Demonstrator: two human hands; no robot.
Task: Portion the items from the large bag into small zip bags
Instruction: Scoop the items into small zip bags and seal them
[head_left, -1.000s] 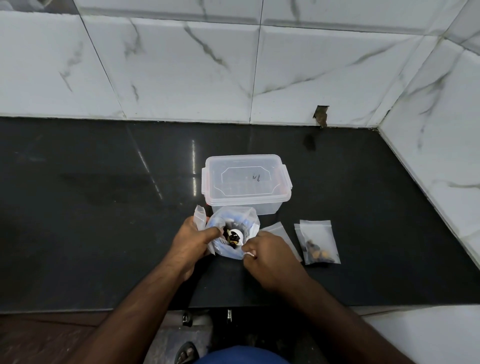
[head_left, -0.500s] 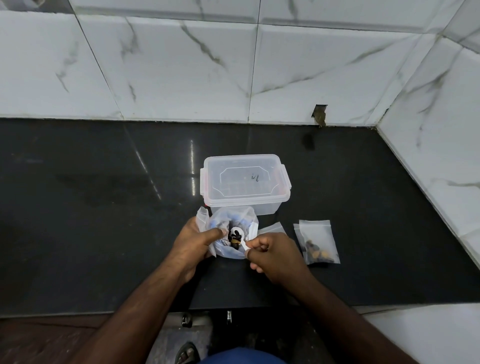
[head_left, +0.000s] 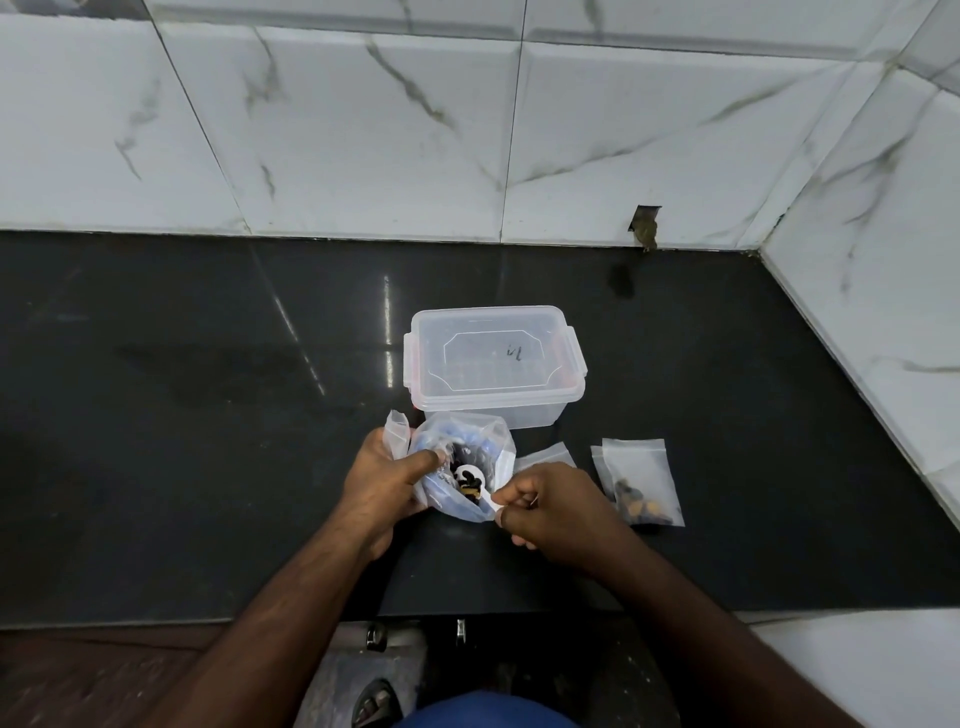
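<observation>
Here the large clear crinkly plastic bag with blue print (head_left: 457, 470) sits between the two hands, mouth up, dark and tan small items visible inside. Left hand (head_left: 387, 480) is curled round the bag's left rim, thumb pressed across the top edge, likely to keep the mouth spread; it also seems to hold a small empty frosted zip bag (head_left: 397, 431) against the bag's outer side, probably readied for filling. Right hand (head_left: 553, 506) has fingers curled, pinching the handle of a small white plastic spoon (head_left: 475, 480) whose bowl sits in the bag mouth carrying a few dark pieces, so a scoop looks in progress. Just beyond the right hand's knuckles lies another flat empty small zip bag (head_left: 545, 457). Right of the right hand, near but apart, a filled small zip bag (head_left: 639, 483) lies flat, dark and orange-brown bits bunched at its bottom. Beyond both hands stands a translucent rectangular plastic box with clip lid (head_left: 493, 358), closed. All rest on a glossy black stone surface (head_left: 182, 389), reflective and smooth.
</observation>
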